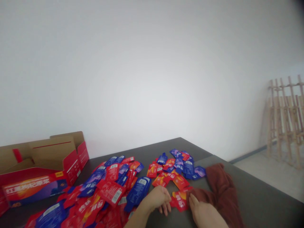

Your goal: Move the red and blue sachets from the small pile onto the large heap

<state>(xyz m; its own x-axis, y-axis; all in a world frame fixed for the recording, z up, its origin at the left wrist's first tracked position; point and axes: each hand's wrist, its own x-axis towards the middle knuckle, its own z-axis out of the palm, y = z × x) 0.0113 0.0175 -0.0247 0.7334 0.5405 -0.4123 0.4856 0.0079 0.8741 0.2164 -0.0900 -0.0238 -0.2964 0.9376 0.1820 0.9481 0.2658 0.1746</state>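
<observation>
My left hand (159,199) is low over the table with its fingers curled in; whether anything is inside them is hidden. Just right of its fingertips lies a red packet (180,200) with an orange print. My right hand (203,210) is closed at the edge of a brown cloth (226,193), its fingers on the fabric beside that packet. The cloth lies crumpled and stretches away to the right. Beyond both hands is a loose group of red and blue packets (188,167). Left of my left hand, a blue packet (139,191) lies on a larger heap.
The large heap of red and blue packets (111,193) spreads across the left of the dark table (258,196). An opened red cardboard box (39,186) stands at the far left. Behind the table is a white wall (154,79); wooden racks (285,120) lean at the right.
</observation>
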